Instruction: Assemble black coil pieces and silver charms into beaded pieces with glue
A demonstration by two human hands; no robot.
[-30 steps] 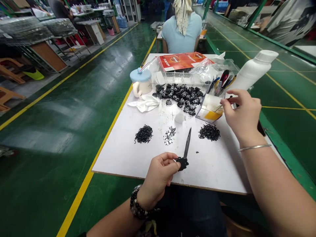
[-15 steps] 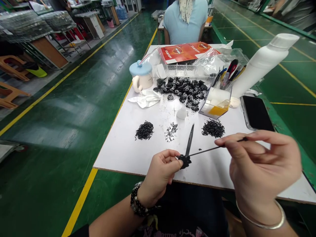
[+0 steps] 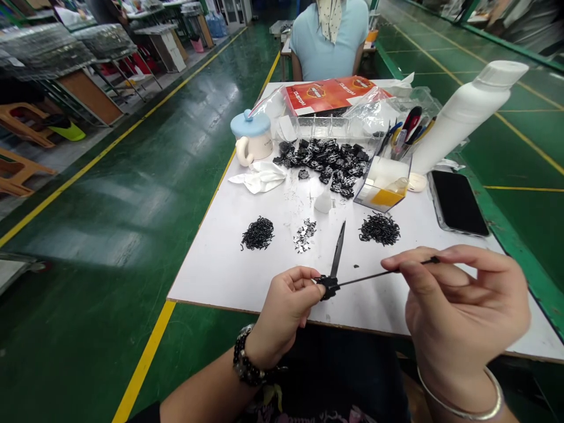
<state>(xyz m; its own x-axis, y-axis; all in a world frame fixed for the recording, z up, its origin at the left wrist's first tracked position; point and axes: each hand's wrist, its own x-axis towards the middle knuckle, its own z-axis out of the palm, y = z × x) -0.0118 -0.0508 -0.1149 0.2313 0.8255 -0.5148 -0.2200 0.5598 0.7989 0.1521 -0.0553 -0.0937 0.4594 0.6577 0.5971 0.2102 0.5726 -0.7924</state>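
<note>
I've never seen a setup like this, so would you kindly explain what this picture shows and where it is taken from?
There is no machine here: a person works with two bare hands, seen from a camera worn on the head that looks forward and down. The left hand pinches a small black piece, with a narrow black spike rising from it. The right hand holds a thin black rod reaching to that piece. On the white board lie black coils, silvery bits, a heap of black pieces and a phone.
</note>
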